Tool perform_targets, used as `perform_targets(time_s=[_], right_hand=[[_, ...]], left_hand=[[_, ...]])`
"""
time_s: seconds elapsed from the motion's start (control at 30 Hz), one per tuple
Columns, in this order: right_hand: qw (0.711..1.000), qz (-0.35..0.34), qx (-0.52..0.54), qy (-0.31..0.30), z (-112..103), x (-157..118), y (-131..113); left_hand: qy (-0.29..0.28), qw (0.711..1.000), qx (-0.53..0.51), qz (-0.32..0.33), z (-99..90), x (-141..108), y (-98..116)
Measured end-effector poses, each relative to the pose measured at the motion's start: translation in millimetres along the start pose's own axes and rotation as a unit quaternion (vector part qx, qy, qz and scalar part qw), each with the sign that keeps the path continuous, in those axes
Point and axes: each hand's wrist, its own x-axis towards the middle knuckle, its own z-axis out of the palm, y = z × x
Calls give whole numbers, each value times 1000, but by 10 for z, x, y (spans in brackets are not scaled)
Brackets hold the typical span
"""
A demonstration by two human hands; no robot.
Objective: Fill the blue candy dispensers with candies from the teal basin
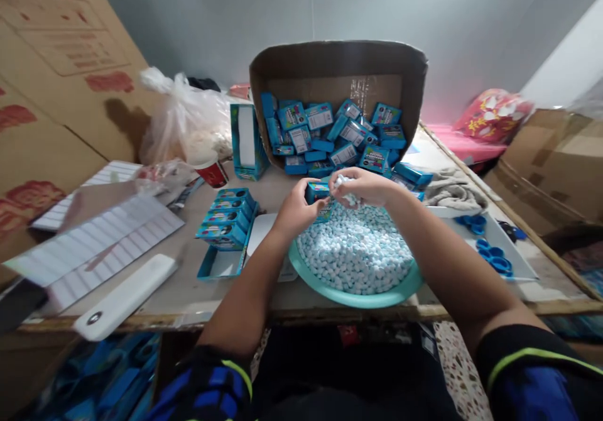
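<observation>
Fingers curled, the left hand [296,210] gripped a blue box [318,190], the right hand [366,186] white pieces [349,199]; filling seemed underway, next needing careful release.

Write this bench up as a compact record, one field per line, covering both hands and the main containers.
Bowl: turquoise bowl, filled with white and pale-blue pellets
Left hand: holding a small blue printed box
Right hand: holding a clump of pellets close beside that box
Behind bowl: open cardboard carton holding many blue packs
Left of bowl: display tray with a row of blue boxes
Right of bowl: white tray with blue plastic pieces
</observation>
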Motion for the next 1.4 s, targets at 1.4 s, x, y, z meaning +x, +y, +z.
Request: perform_targets(time_s=[1.4], right_hand=[[930, -135, 204, 273, 132, 227, 183]], left_hand=[[-4, 997, -21, 68, -1, -127, 91]])
